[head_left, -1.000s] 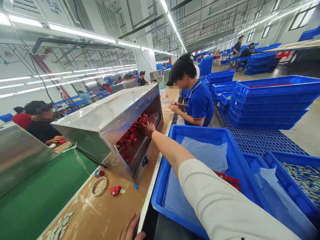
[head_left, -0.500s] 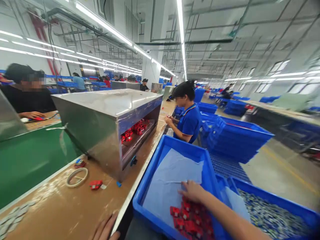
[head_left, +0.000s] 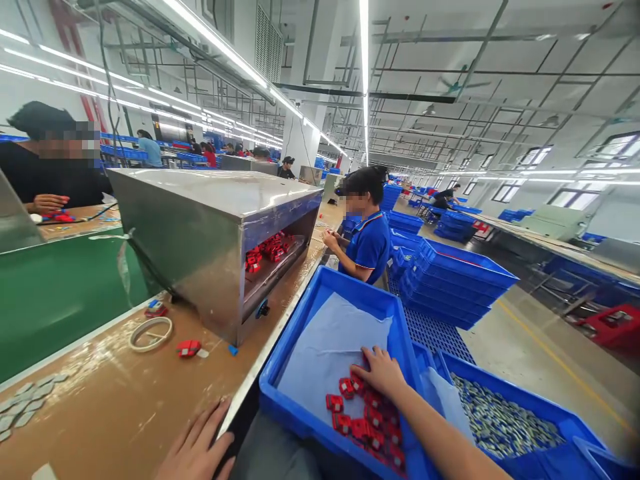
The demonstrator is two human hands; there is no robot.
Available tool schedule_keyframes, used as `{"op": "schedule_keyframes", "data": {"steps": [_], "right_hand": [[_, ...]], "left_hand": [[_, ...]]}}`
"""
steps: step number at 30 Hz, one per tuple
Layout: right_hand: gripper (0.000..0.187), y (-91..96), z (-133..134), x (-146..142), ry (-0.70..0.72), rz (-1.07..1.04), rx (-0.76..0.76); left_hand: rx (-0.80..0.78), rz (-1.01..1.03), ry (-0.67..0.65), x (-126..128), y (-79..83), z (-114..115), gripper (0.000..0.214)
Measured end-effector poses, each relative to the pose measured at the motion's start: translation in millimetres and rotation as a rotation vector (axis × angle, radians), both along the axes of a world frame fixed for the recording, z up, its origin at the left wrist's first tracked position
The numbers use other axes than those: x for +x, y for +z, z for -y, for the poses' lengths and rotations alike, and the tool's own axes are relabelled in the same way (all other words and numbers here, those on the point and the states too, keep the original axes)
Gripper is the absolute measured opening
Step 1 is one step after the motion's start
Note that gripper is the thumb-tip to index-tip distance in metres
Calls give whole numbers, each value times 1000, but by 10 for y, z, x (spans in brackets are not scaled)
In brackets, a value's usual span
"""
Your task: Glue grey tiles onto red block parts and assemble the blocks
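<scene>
My right hand (head_left: 381,373) rests with its fingers spread over the upper end of a pile of small red plastic parts (head_left: 360,430). The parts lie on a pale blue sheet (head_left: 320,340) in a blue plastic tray (head_left: 274,390). Nothing shows gripped in that hand, though its fingertips partly cover some parts. My left hand (head_left: 197,447) lies flat, fingers stretched, on the brown workbench (head_left: 145,413) beside its white front edge. Farther up the bench is a single red part (head_left: 189,349) with a pale tab.
A metal box (head_left: 185,247) with red parts inside stands on the bench, near a tape ring (head_left: 133,342) and grey pads (head_left: 25,407). At right is a bin of small pieces (head_left: 505,417). A co-worker in blue (head_left: 373,240) sits ahead; stacked blue crates (head_left: 450,283) stand behind.
The view has shifted slightly, showing more of my left hand on the bench. My right hand's fingers now spread over the red parts, and more separate parts show beside it.
</scene>
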State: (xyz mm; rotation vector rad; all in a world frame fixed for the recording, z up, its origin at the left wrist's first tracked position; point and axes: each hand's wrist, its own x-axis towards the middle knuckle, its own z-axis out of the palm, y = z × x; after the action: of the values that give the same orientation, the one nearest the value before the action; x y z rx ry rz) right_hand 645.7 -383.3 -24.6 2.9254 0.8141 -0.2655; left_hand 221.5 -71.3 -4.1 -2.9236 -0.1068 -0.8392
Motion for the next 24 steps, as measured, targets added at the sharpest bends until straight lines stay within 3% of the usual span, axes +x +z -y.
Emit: {"op": "schedule_keyframes", "data": {"steps": [5, 12, 18, 24], "right_hand": [[85, -122, -15, 221, -103, -92, -44], [108, -263, 12, 253, -9, -160, -94], [89, -376, 29, 261, -48, -74, -47], [71, -338, -39, 314, -128, 28, -14]], "left_hand": [[-36, 13, 23, -2, -16, 33, 12], [-10, 28, 28, -6, 22, 69, 9], [-139, -17, 48, -28, -15, 65, 9], [-85, -2, 41, -22, -37, 54, 10]]}}
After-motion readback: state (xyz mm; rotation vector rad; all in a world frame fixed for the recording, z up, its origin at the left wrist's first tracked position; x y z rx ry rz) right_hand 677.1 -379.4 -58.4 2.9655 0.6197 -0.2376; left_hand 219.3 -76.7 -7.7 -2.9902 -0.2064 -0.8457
